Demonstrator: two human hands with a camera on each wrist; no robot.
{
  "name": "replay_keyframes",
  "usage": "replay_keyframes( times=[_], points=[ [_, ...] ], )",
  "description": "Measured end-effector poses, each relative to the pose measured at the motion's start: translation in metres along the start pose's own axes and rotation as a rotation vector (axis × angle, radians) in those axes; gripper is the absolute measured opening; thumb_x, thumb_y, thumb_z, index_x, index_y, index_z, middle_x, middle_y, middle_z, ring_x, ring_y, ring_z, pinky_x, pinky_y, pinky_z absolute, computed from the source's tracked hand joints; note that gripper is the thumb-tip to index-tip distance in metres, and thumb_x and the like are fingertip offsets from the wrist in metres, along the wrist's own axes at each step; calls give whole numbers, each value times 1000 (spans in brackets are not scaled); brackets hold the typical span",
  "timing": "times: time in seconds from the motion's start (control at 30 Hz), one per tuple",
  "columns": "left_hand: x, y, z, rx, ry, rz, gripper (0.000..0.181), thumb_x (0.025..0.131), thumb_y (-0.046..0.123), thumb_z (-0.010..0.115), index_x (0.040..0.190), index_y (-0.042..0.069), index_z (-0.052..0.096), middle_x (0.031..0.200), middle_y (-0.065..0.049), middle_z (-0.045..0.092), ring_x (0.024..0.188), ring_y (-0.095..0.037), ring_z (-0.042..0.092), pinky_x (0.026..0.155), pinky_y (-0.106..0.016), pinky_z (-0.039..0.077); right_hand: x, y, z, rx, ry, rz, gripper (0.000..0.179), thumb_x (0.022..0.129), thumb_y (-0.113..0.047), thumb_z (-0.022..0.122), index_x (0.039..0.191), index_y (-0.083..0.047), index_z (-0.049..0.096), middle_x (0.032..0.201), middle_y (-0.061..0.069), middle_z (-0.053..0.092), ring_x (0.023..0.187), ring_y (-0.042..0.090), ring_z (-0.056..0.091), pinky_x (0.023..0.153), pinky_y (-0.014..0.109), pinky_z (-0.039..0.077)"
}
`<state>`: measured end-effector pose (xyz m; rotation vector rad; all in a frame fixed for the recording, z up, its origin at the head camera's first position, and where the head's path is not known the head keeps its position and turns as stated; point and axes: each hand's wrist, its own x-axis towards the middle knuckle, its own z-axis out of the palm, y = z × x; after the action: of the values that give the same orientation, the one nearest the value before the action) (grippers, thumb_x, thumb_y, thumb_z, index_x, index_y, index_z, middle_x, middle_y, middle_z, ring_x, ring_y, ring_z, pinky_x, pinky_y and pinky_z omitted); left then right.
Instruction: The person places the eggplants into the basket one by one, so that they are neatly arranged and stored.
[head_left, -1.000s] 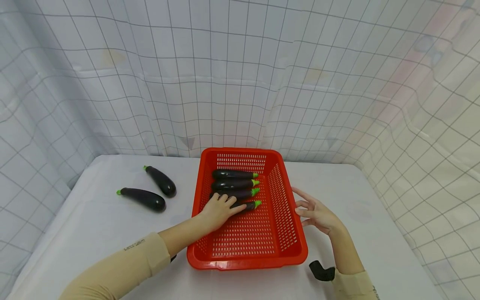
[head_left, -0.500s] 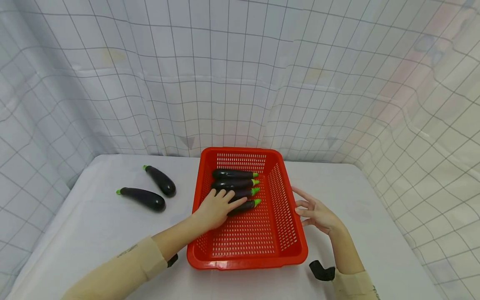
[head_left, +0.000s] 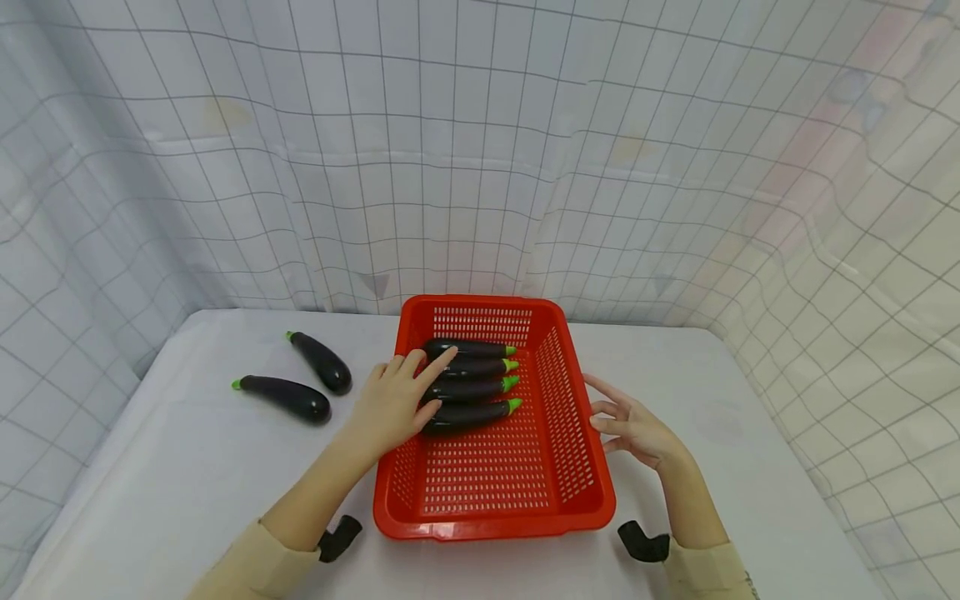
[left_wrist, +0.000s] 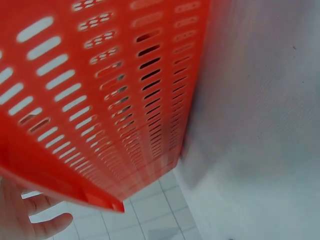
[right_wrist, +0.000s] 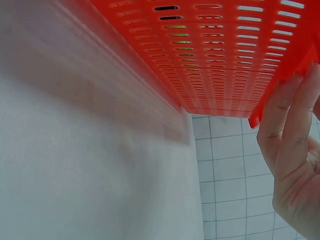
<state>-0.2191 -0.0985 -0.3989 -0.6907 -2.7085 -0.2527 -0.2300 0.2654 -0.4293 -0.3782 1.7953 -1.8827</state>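
Observation:
A red plastic basket (head_left: pixel 495 529) with slotted walls stands in the middle of the table in the head view. Several dark eggplants (head_left: pixel 472 416) lie side by side in it, green stems to the right. My left hand (head_left: pixel 385 408) is over the basket's left rim, fingers spread and loosely bent above the blunt ends of the eggplants, partly hiding them. It grips nothing. At the right rim, my right hand (head_left: pixel 637 429) touches the basket with its fingertips; the right wrist view shows its fingers (right_wrist: pixel 292 125) right at the rim.
Two more eggplants, a farther one (head_left: pixel 322 362) and a nearer one (head_left: pixel 283 397), lie on the white table (head_left: pixel 172 467) left of the basket. A white grid-patterned curtain (head_left: pixel 480 167) encloses the back and sides. Black straps (head_left: pixel 643 542) hang at both wrists.
My left hand has lifted off the nearest eggplants and moved left to the basket's left rim, uncovering more of them. The right hand and basket have stayed put.

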Motion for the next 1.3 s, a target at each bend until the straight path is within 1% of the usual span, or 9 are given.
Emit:
replay_keyframes(
  times=[0.23, 0.37, 0.5, 0.67, 0.73, 0.8, 0.97, 1.1, 1.3],
  points=[
    [-15, -15, -12, -80, 84, -168, 70, 81, 30, 67, 142, 21, 33, 112, -17, 49, 95, -33, 51, 79, -49, 43, 0, 0, 0, 1, -1, -3, 69, 90, 3, 50, 147, -10, 13, 100, 6, 59, 82, 17, 62, 63, 34, 54],
    [-26, -33, -16, -153, 159, -286, 68, 83, 28, 66, 142, 17, 34, 111, -20, 50, 93, -37, 50, 75, -51, 43, 0, -1, 2, 2, 3, -2, 70, 90, 2, 51, 147, -10, 13, 101, 6, 59, 83, 17, 62, 64, 35, 54],
    [-39, -53, -19, -223, 221, -407, 68, 85, 27, 63, 142, 12, 31, 115, -25, 47, 97, -43, 47, 77, -57, 40, -1, -1, 1, 0, 7, 1, 70, 90, 1, 51, 147, -11, 13, 101, 6, 58, 83, 17, 62, 64, 36, 54],
    [-53, -74, -20, -329, 233, -620, 67, 89, 30, 57, 145, 12, 24, 120, -27, 43, 107, -46, 40, 77, -61, 38, -1, -1, 1, -1, 14, 4, 69, 90, 1, 51, 147, -12, 14, 100, 7, 58, 82, 17, 62, 64, 36, 54],
    [-58, -80, -18, -374, 246, -708, 69, 89, 30, 56, 145, 12, 22, 120, -26, 42, 110, -45, 38, 78, -60, 37, 0, -1, 1, -1, 15, 4, 69, 90, 1, 52, 147, -12, 14, 100, 7, 58, 82, 17, 62, 64, 36, 54],
    [-61, -86, -15, -412, 285, -773, 69, 88, 28, 57, 145, 11, 22, 118, -25, 43, 110, -44, 38, 80, -59, 35, 0, -1, 1, -1, 14, 4, 69, 90, 1, 52, 147, -12, 15, 100, 7, 58, 82, 17, 62, 64, 36, 54],
    [-68, -99, -1, -510, 354, -892, 72, 86, 24, 58, 145, 9, 19, 117, -26, 42, 107, -43, 41, 85, -56, 32, 0, -1, 0, -2, 9, 0, 70, 90, 0, 52, 147, -11, 14, 101, 7, 58, 82, 18, 62, 64, 36, 54],
    [-72, -106, 10, -616, 389, -982, 76, 86, 25, 58, 146, 10, 14, 121, -26, 39, 108, -42, 42, 89, -53, 32, 0, 0, 0, -9, 10, 2, 69, 90, 1, 52, 147, -11, 15, 101, 8, 58, 83, 18, 62, 64, 36, 54],
    [-78, -114, 19, -692, 379, -1131, 84, 85, 30, 59, 147, 12, 5, 133, -32, 28, 118, -49, 33, 95, -59, 26, 1, 2, -2, -32, 10, 8, 68, 91, 0, 51, 147, -12, 15, 102, 8, 59, 83, 18, 63, 64, 37, 54]
  ],
)
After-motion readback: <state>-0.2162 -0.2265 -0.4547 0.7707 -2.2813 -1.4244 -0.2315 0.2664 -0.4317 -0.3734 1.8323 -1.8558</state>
